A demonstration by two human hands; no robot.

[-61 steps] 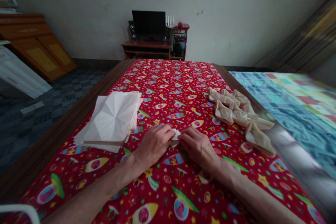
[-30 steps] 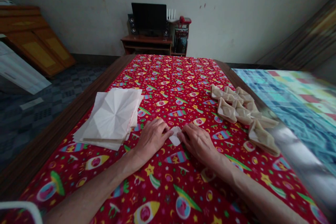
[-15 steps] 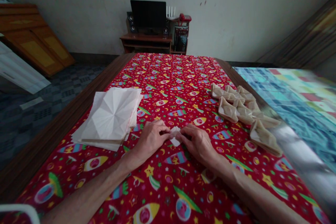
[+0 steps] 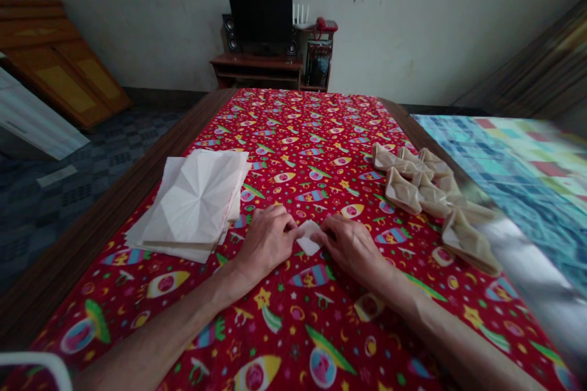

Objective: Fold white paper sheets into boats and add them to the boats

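Note:
A small folded piece of white paper (image 4: 309, 238) sits between my two hands on the red patterned cloth (image 4: 293, 330). My left hand (image 4: 270, 235) pinches its left corner between thumb and fingers. At the right corner, my right hand (image 4: 348, 241) grips it the same way, fingers curled. To the left lies a stack of white paper sheets (image 4: 197, 201), the top one creased in lines that fan out from its middle. Over on the right are several folded beige paper pieces (image 4: 431, 192) grouped together, with one (image 4: 470, 241) closest to me.
A dark wooden table edge (image 4: 151, 171) runs along the left. At the far end stand a black monitor (image 4: 260, 19), speakers and a red telephone (image 4: 326, 25) on a desk. A bed with a patterned cover (image 4: 513, 165) is at the right; a white curved rail (image 4: 36, 359) is at lower left.
My hands have moved slightly apart at the paper, so more of its flat white face shows. The view has shifted a little.

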